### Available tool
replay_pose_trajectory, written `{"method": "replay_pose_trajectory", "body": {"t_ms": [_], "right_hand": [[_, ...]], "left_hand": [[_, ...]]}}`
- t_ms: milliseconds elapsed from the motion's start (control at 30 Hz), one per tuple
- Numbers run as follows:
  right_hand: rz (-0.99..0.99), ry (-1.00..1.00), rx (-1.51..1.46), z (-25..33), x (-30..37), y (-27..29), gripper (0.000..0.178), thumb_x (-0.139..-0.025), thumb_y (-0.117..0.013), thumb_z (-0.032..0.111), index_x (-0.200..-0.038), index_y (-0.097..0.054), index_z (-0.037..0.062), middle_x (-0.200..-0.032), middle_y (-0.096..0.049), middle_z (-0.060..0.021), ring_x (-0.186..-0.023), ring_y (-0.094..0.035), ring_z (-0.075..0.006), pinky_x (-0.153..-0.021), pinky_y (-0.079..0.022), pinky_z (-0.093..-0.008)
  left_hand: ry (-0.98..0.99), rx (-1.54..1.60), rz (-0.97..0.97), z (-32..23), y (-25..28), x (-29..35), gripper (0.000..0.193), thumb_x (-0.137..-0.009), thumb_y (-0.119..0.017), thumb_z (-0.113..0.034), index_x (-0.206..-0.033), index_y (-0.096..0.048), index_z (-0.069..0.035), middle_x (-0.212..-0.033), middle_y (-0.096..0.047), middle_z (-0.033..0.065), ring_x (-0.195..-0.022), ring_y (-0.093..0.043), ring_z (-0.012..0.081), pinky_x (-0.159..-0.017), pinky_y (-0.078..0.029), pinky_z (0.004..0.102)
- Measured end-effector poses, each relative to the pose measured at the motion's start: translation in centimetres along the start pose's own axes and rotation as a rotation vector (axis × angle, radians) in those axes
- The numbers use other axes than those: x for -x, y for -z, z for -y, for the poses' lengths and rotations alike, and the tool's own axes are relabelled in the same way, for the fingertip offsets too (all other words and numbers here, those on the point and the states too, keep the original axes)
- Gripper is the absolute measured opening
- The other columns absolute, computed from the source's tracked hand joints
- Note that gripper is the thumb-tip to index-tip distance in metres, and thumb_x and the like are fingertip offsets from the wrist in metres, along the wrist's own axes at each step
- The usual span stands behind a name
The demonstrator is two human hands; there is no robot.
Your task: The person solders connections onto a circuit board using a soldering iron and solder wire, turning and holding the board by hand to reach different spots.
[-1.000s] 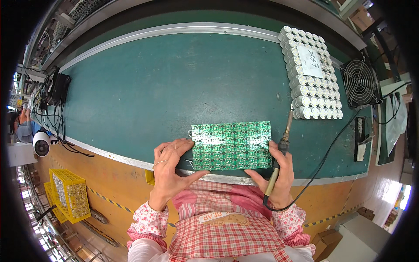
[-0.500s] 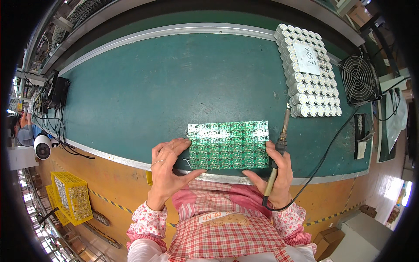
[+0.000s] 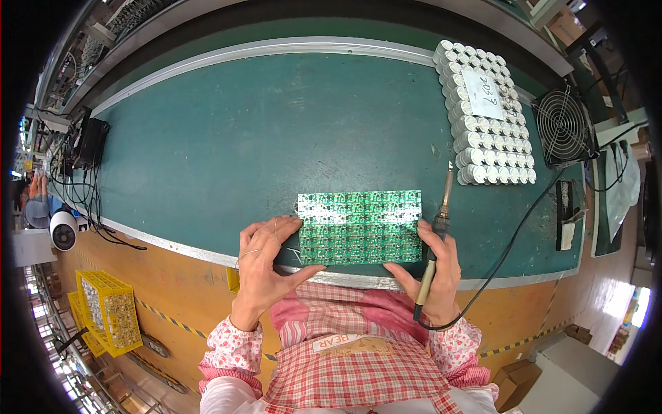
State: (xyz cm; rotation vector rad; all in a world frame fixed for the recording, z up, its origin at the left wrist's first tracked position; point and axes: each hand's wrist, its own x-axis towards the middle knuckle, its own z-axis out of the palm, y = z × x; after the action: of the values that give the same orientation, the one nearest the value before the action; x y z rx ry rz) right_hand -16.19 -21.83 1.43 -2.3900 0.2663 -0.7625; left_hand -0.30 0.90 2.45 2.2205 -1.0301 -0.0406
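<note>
A rectangular green circuit board panel (image 3: pixel 360 228), covered with rows of small parts, is held near the bench's front edge. My left hand (image 3: pixel 263 265) grips its left end, thumb at the near edge and fingers along the side. A thin wire-like strand loops around those fingers. At the right end, my right hand (image 3: pixel 438 276) pinches the panel between thumb and fingers. That same hand also carries a soldering iron (image 3: pixel 441 219), its handle lying across the hand and its bare tip pointing away from me. What the underside of the panel touches is hidden.
Stacked white cylindrical pieces (image 3: pixel 493 127) with a paper label stand at the back right, beside a black fan (image 3: pixel 564 126). The iron's black cord (image 3: pixel 507 259) runs right. A black box (image 3: pixel 89 141) with cables sits far left; yellow crates (image 3: pixel 110 310) stand below on the floor.
The bright glare on the panel has moved down its rows, so its tilt differs slightly. Both hands keep their hold, and the view has shifted a little.
</note>
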Motion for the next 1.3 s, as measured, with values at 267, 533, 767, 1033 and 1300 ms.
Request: {"method": "replay_pose_trajectory", "body": {"t_ms": [267,533,767,1033,1300], "right_hand": [[0.013,-0.034,-0.012,0.0,-0.2,-0.1,0.074,-0.069,-0.09,0.018,-0.13,-0.053,0.0014,-0.119,-0.065,-0.0205,-0.094,-0.063,-0.0334,-0.078,-0.054,-0.0403],[0.012,-0.073,0.015,0.2,0.2,0.0,0.065,-0.073,-0.087,0.022,-0.128,-0.057,0.0042,-0.115,-0.067,-0.0173,-0.094,-0.06,-0.0338,-0.081,-0.051,-0.0412],[0.028,-0.038,0.002,0.5,-0.2,2.0,0.05,-0.076,-0.083,0.019,-0.121,-0.065,0.007,-0.114,-0.066,-0.012,-0.095,-0.061,-0.0305,-0.083,-0.05,-0.0407],[0.084,-0.009,-0.114,-0.2,0.8,2.6,0.033,-0.07,-0.084,0.015,-0.1,-0.07,0.0136,-0.108,-0.064,-0.0082,-0.093,-0.06,-0.0295,-0.077,-0.049,-0.0409],[0.095,-0.071,-0.167,-0.6,1.4,2.6,0.031,-0.068,-0.084,0.009,-0.093,-0.068,0.0119,-0.103,-0.062,-0.0079,-0.088,-0.059,-0.0294,-0.073,-0.048,-0.0393]], "left_hand": [[0.005,0.008,0.035,-0.7,0.8,-0.5,0.06,-0.068,-0.088,-0.024,-0.12,-0.065,-0.004,-0.12,-0.064,0.0129,-0.108,-0.06,0.0332,-0.1,-0.04,0.0426],[-0.116,0.025,-0.04,-2.3,-0.2,-0.6,0.008,-0.075,-0.067,-0.009,-0.081,-0.064,-0.004,-0.098,-0.06,0.0086,-0.098,-0.056,0.0295,-0.085,-0.042,0.0439],[-0.393,-0.058,0.224,-7.4,-2.3,-2.6,0.02,-0.079,-0.073,-0.024,-0.075,-0.059,-0.01,-0.089,-0.055,0.0056,-0.092,-0.053,0.0253,-0.085,-0.04,0.0424],[-0.495,-0.091,0.234,-8.5,-3.3,-3.6,0.023,-0.083,-0.074,-0.029,-0.076,-0.06,-0.012,-0.081,-0.05,0.0019,-0.084,-0.053,0.0202,-0.086,-0.04,0.0406],[-0.39,-0.042,0.245,-7.8,-3.0,-3.3,0.029,-0.077,-0.08,-0.025,-0.073,-0.055,-0.011,-0.075,-0.049,0.0027,-0.08,-0.052,0.0223,-0.085,-0.038,0.0429]]}}
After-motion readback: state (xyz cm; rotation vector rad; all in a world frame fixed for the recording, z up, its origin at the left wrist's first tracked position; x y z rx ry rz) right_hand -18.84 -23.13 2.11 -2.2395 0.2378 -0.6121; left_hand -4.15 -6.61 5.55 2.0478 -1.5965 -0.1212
